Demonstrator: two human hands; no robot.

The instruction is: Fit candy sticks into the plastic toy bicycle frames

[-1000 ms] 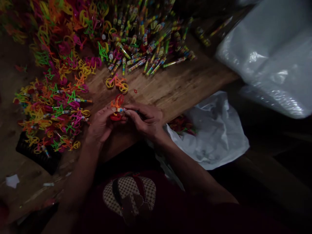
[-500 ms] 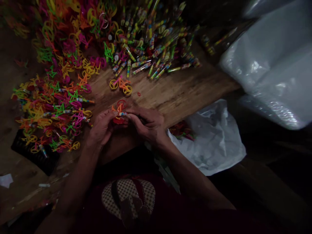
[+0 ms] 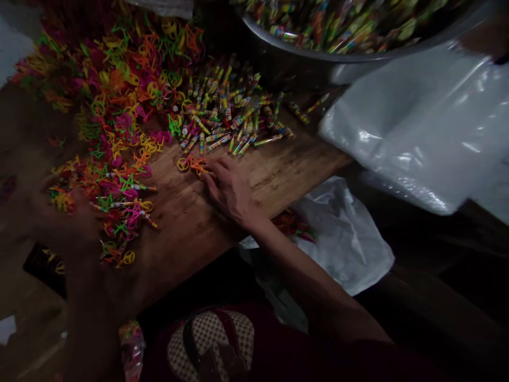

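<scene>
A small plastic toy bicycle (image 3: 195, 163), orange with yellow wheels, lies on the wooden table. My right hand (image 3: 229, 190) reaches it from the right, thumb and forefinger closed on its near end. On the left, my left hand (image 3: 75, 223) is smeared by motion over the near pile of toy bicycles (image 3: 127, 201); its fingers cannot be made out, nor whether anything is in them. Some bicycles in that pile carry candy-filled-looking tubes. Beyond my right hand lies a heap of small clear tubes (image 3: 222, 114) with colourful contents.
A large heap of bright plastic parts (image 3: 119, 85) covers the back left. A metal basin (image 3: 302, 50) full of tubes stands at the back right. Clear plastic bags (image 3: 405, 127) lie to the right, and a white bag (image 3: 338, 228) hangs below the table's edge (image 3: 302, 199).
My hands have parted; the red-wheeled toy bicycle between them is out of sight. My left hand swung left to the pile, my right moved to the orange bicycle. The view shifted, showing the basin.
</scene>
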